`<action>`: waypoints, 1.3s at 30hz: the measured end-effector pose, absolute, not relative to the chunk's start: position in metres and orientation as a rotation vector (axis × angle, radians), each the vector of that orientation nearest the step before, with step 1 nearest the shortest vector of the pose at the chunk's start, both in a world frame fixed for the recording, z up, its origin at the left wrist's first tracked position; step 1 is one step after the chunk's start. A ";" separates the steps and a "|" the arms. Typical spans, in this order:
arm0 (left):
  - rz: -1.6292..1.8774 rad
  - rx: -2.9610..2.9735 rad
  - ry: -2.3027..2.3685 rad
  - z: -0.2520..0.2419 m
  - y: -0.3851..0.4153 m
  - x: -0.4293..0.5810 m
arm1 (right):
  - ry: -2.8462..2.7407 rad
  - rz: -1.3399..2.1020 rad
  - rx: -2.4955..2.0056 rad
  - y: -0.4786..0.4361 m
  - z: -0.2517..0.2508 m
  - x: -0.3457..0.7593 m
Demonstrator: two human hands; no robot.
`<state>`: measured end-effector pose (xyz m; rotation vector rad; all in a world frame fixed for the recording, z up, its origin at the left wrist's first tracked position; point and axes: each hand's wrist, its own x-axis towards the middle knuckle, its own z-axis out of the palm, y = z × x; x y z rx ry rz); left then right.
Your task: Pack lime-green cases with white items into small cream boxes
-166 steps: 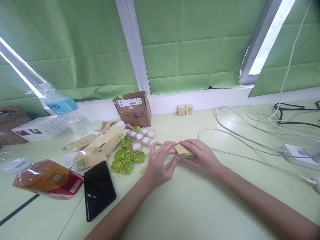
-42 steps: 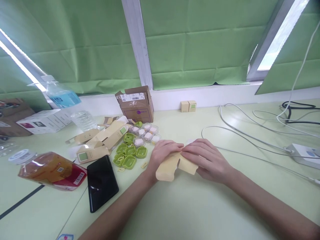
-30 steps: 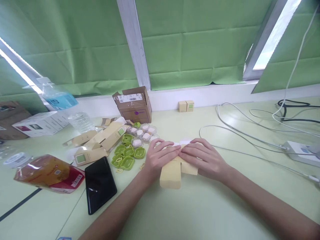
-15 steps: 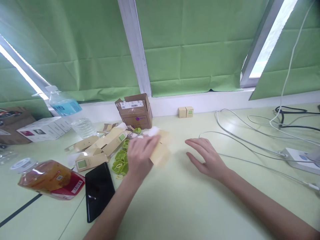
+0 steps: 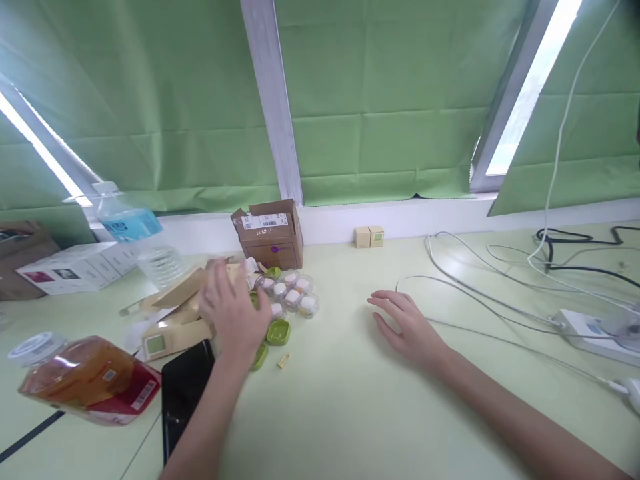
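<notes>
My left hand (image 5: 233, 313) reaches left over a heap of flattened kraft cartons (image 5: 173, 313), its fingertips at a tilted flat carton (image 5: 177, 290). Motion smears the fingers, so I cannot say whether they grip it. Under and beside that hand lie green plastic cases (image 5: 278, 331) and several small clear-wrapped white pieces (image 5: 293, 290). My right hand (image 5: 407, 327) rests flat on the pale green table (image 5: 350, 413), fingers stretched out, holding nothing.
A brown shipping box (image 5: 270, 233) stands behind the heap, with two small cubes (image 5: 369, 237) by the window sill. At the left are a water bottle (image 5: 135, 233), a white box (image 5: 75, 267), a tea bottle (image 5: 80, 377) and a black phone (image 5: 185, 393). White cables (image 5: 500, 280) and a power strip (image 5: 595, 327) lie on the right.
Both hands pressed a small kraft box flat. My left hand then carried the flat carton leftward to the heap. My right hand let go and stays flat on the table.
</notes>
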<state>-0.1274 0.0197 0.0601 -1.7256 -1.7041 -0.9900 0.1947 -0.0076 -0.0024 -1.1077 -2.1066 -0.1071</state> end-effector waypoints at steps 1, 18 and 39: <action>-1.070 -1.806 -1.563 0.053 0.016 -0.111 | -2.101 -0.132 -1.122 -0.004 -0.002 0.194; -1.555 -2.923 -1.847 -0.019 0.023 -0.032 | -1.590 -0.256 -2.199 0.247 0.028 0.170; -1.604 -3.178 -1.551 0.004 0.003 -0.032 | -2.006 -0.515 -1.530 -0.011 0.007 0.172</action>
